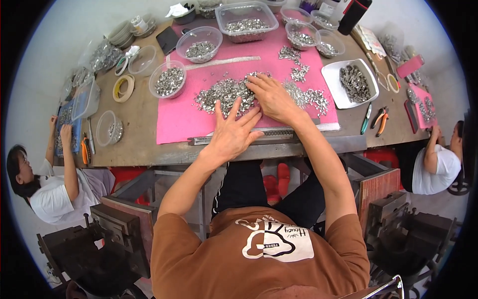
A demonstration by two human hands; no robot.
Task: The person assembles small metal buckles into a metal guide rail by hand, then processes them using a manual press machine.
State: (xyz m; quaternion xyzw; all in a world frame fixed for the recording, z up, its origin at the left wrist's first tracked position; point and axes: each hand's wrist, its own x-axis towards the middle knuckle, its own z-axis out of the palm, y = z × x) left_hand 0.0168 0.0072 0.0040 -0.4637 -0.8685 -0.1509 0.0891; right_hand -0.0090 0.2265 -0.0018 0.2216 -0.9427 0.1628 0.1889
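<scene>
A heap of small silver metal pieces (224, 93) lies on a pink mat (174, 117) on the brown worktable (134, 144). My left hand (233, 133) rests flat at the mat's near edge, fingers spread, fingertips touching the heap's near side. My right hand (271, 97) lies palm down on the heap's right part, fingers reaching into the pieces. A long metal strip (269, 135) runs along the mat's near edge under my hands. Neither hand visibly grips anything.
Clear round tubs (169, 79) and a clear rectangular box (246, 21) hold more pieces at the back. A white tray (348, 82) of pieces and pliers (381, 119) lie right. Tape rolls (123, 88) sit left. Two other people sit at the table's left (55, 194) and right (438, 164) ends.
</scene>
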